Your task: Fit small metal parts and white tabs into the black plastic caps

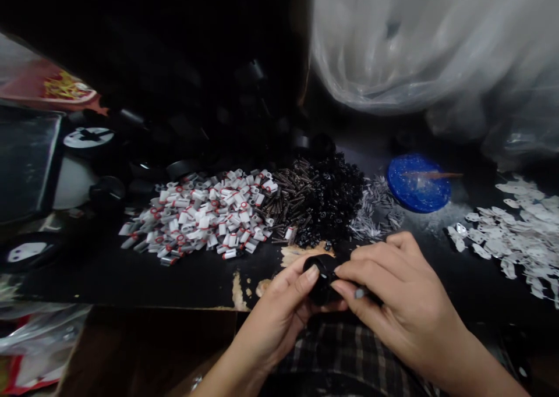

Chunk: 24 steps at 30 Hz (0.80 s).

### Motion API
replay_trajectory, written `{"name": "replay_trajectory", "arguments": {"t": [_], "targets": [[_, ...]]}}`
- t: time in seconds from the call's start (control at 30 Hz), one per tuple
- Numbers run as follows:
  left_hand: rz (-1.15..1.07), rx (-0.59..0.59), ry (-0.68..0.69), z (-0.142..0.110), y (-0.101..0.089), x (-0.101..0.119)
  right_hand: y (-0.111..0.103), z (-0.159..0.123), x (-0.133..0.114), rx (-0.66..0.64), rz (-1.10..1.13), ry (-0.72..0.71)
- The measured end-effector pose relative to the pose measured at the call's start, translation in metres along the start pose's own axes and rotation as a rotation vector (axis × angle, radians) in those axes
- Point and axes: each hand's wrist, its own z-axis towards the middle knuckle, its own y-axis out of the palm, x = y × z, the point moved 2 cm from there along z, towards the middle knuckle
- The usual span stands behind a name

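My left hand (286, 298) is wrapped round a black round plastic part (322, 289), hollow like a cup, with the thumb on its rim. My right hand (404, 286) is closed in a pinch at the right side of that part. What its thumb and forefinger hold is too small and dark to name. A small grey tip (359, 293) sticks out below the right forefinger. Just beyond my hands lie a pile of small black pieces (336, 190), a pile of dark springs (290, 190) and a scatter of small grey metal pieces (378, 211).
White sleeves with red rings (209, 211) are heaped to the left. A blue lid (417, 187) with a thin brown stick (430, 175) lies right of centre. Flat whitish metal pieces (515, 228) spread at far right. A clear plastic bag (414, 48) bulges at the back. The table edge (174, 308) is near.
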Motion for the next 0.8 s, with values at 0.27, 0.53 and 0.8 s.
{"name": "replay_trajectory", "arguments": {"t": [0.27, 0.53, 0.8], "targets": [[0.11, 0.273, 0.145, -0.007, -0.011, 0.017, 0.005, -0.005, 0.008, -0.207, 0.199, 0.315], [0.414, 0.177, 0.167, -0.006, -0.01, 0.02, -0.002, -0.004, 0.005, -0.247, 0.242, 0.276], [0.863, 0.048, 0.493, -0.025, -0.022, 0.03, -0.007, -0.019, 0.012, -0.459, 0.61, 0.414]]}}
